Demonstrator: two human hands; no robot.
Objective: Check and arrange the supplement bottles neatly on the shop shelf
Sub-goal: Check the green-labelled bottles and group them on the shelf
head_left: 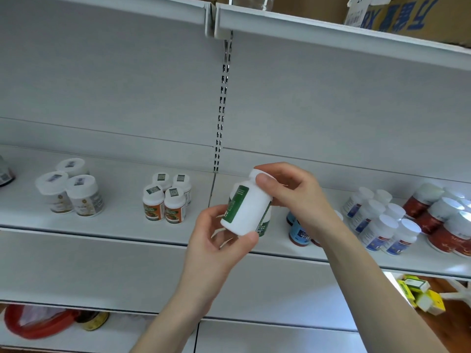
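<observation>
A white supplement bottle with a green label [246, 207] is held up in front of the middle shelf [114, 225], clear of its surface and tilted so the cap leans up and to the right. The left hand [219, 240] cups the bottle's base, its fingers [212, 212] curled round the bottom with the thumb pressed against the lower edge. The right hand [293, 192] grips the cap end, fingers closed over the top and the thumb lying across the cap. Just behind the held bottle a second green-labelled bottle [265, 225] stands on the shelf, and a blue-labelled bottle [298, 231] shows beneath the right wrist. Further left stand four orange-labelled bottles [165, 200] in a tight cluster and three white jars [68, 192]. To the right are white bottles with blue and red labels [379, 222], then red-labelled jars [441, 220]. A cardboard box [413, 16] sits on the top shelf, and small yellow boxes [423, 294] lie below at right
</observation>
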